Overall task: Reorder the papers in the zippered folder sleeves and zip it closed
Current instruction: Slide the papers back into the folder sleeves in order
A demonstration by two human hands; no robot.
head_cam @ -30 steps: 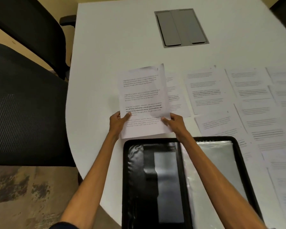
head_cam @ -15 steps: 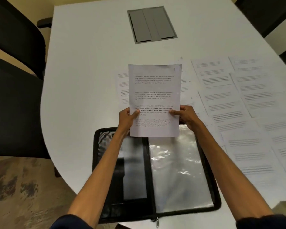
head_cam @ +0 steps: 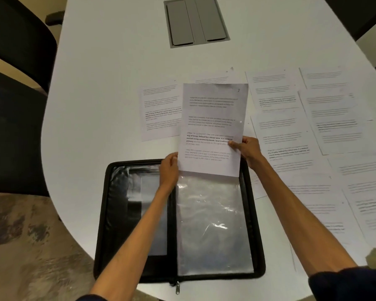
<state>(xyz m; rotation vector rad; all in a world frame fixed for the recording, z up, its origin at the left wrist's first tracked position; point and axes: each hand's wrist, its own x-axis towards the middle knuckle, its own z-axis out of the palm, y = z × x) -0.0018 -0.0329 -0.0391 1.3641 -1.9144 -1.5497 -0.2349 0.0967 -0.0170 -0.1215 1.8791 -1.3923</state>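
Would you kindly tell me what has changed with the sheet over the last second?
The sheet came right and down, from beyond the left half of the folder to the top of the right sleeve. The right hand keeps pinching its right edge; the left hand slid lower along the left edge, its grip now unclear. The folder stays open, and the other sheets still lie on the table.
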